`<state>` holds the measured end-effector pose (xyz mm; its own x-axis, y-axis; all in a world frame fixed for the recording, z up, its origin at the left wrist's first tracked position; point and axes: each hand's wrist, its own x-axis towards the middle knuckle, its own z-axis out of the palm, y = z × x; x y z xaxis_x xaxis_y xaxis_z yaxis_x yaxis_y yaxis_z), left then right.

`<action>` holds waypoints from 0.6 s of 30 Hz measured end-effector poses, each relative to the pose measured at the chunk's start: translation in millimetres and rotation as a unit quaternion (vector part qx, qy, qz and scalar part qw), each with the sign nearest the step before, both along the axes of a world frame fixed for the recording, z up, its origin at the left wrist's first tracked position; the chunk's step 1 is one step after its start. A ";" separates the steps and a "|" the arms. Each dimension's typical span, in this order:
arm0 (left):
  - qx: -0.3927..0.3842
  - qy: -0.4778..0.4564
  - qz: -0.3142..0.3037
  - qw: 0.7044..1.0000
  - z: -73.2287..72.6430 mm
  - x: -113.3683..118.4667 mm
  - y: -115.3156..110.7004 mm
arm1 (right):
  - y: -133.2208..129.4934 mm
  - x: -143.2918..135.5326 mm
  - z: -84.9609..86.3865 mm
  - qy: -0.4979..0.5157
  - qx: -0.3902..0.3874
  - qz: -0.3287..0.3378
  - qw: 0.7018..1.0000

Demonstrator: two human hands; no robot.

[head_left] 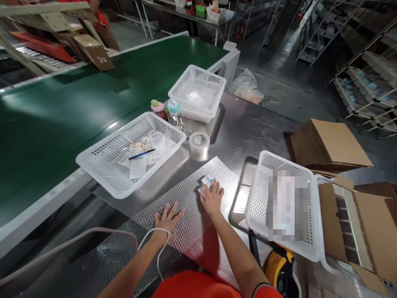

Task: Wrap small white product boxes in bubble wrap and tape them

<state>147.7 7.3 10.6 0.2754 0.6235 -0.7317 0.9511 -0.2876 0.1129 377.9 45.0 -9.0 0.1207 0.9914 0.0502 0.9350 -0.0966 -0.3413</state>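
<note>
A sheet of clear bubble wrap (189, 203) lies across the metal table in front of me. My left hand (167, 223) rests on its left part with the fingers spread and nothing in them. A white cord (155, 231) passes over that wrist. Farther up the sheet, my right hand (212, 200) has thumb and forefinger about the near end of a small flat packet (207, 181) with a white and blue label; its other fingers are apart. Part of the packet is hidden under the hand. A roll of clear tape (199, 145) stands just beyond the sheet.
A white basket (108, 186) with papers and a blue pen (142, 154) is at left, another basket (214, 111) behind. Two bottles (174, 111) stand between them. At right are a third basket (252, 215), cardboard (338, 140) and a yellow-black tape dispenser (276, 265). A green conveyor (124, 91) runs behind.
</note>
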 end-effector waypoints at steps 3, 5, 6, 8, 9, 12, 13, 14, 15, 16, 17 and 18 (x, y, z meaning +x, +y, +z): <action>-0.005 0.005 -0.002 1.000 2.6 0.7 1.2 | 2.7 3.9 -0.6 0.008 -0.010 0.004 1.000; -0.005 0.008 -0.002 1.000 2.8 1.8 -0.2 | 4.1 4.1 -1.3 0.008 -0.009 0.003 1.000; -0.002 0.008 -0.002 1.000 2.3 2.3 -1.4 | 4.1 3.1 -2.2 0.006 -0.007 0.003 1.000; 0.009 0.004 -0.003 1.000 1.2 2.1 -3.5 | 2.9 -0.6 -4.6 -0.002 -0.006 -0.001 1.000; 0.012 0.002 -0.007 1.000 1.1 1.1 -3.6 | 2.1 -2.4 -5.8 -0.006 -0.007 -0.004 1.000; 0.025 -0.013 -0.029 0.999 4.1 -6.1 4.7 | 5.9 1.4 -6.8 -0.005 -0.004 -0.024 1.000; 0.040 -0.032 -0.036 0.998 5.6 -8.7 11.2 | 10.9 8.8 -5.5 0.000 0.003 -0.037 0.999; 0.059 -0.064 -0.039 0.995 6.8 -10.3 19.5 | 18.1 19.9 -3.4 0.005 0.010 -0.052 0.999; 0.080 -0.106 -0.034 0.991 7.3 -10.3 29.1 | 27.1 34.3 -0.4 0.007 0.013 -0.069 0.997; 0.091 -0.160 -0.017 0.983 6.8 -8.0 39.3 | 37.5 51.3 3.0 -0.001 0.003 -0.091 0.996; 0.081 -0.218 0.025 0.972 5.2 -2.9 49.4 | 48.5 69.3 6.6 -0.015 -0.020 -0.115 0.993; 0.054 -0.272 0.084 0.957 2.3 5.0 58.6 | 59.2 86.9 10.0 -0.033 -0.051 -0.138 0.989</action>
<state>152.7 65.9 12.9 0.4867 0.7568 -0.4363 0.7934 -0.1740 0.5833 464.8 104.2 1.0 0.3872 0.9214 -0.0321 0.8881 -0.3821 -0.2554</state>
